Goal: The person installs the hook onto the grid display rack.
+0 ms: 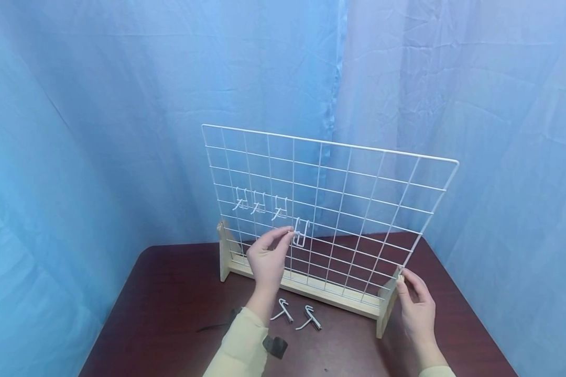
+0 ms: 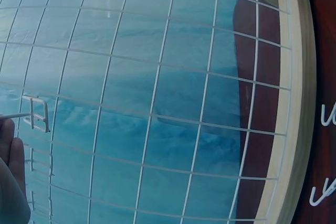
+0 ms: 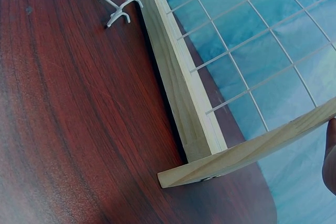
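My left hand pinches the prong of a white wire hook between thumb and fingertips. That hook lies against a white wire grid panel, right of and slightly lower than three similar hooks hanging in a row. In the left wrist view the held hook appears at the left edge, beside the fingers. The panel stands in a pale wooden base. Its right upright is held near the top by my right hand, thumb in front. Only part of this hand shows in the right wrist view.
Two loose white hooks lie on the dark red-brown table, in front of the wooden base. Blue curtains hang behind and at both sides. A dark strap is at the left sleeve.
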Motion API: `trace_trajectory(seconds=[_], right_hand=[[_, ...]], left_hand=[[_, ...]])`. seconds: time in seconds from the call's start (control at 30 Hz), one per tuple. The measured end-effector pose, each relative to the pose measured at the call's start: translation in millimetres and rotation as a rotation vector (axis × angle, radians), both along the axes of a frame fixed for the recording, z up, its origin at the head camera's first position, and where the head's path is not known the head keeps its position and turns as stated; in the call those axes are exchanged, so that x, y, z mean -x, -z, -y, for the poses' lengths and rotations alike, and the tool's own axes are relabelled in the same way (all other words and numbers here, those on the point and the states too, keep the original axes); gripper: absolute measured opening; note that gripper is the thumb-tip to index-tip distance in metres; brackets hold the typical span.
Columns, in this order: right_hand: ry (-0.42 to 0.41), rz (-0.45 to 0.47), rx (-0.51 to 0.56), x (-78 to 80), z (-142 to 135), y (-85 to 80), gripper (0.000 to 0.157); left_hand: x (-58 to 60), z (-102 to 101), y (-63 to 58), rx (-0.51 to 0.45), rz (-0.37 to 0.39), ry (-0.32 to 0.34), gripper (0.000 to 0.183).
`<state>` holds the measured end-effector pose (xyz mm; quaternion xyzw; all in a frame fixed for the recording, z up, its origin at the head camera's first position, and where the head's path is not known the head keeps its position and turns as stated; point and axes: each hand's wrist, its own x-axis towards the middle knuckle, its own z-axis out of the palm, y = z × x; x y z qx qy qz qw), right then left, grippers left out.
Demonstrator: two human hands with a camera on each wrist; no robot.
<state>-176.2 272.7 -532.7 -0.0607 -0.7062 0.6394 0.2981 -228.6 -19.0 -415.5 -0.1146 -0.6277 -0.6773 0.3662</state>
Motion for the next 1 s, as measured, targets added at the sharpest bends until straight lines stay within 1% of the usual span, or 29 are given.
trace_trajectory(seconds=[0.17, 0.37, 0.67, 0.87, 1.0], right_hand=[[-0.001, -0.005, 0.008, 0.3, -0.6, 1.0, 0.034], [-0.002, -0.017, 0.013, 0.1, -0.6, 1.2, 0.034], [0.000, -0.011, -0.002, -1.4, 1.0, -0.4, 0.034], [-0.004, -0.011, 0.004, -1.3, 1.0, -0.9, 0.034], [-0.004, -0.015, -0.001, -2.4, 1.5, -2.0, 0.034]], left_hand=[[1.3, -2.2, -10.3, -0.012, -0.006, 0.003, 0.011], [5.4, -6.0, -18.2, -0.046, -0.058, 0.006, 0.011], [7.7, -12.6, -27.9, -0.080, -0.065, -0.062, 0.012], [10.0, -15.6, -32.8, -0.107, -0.091, -0.088, 0.012], [11.7, -18.1, -35.0, -0.121, -0.089, -0.091, 0.012]])
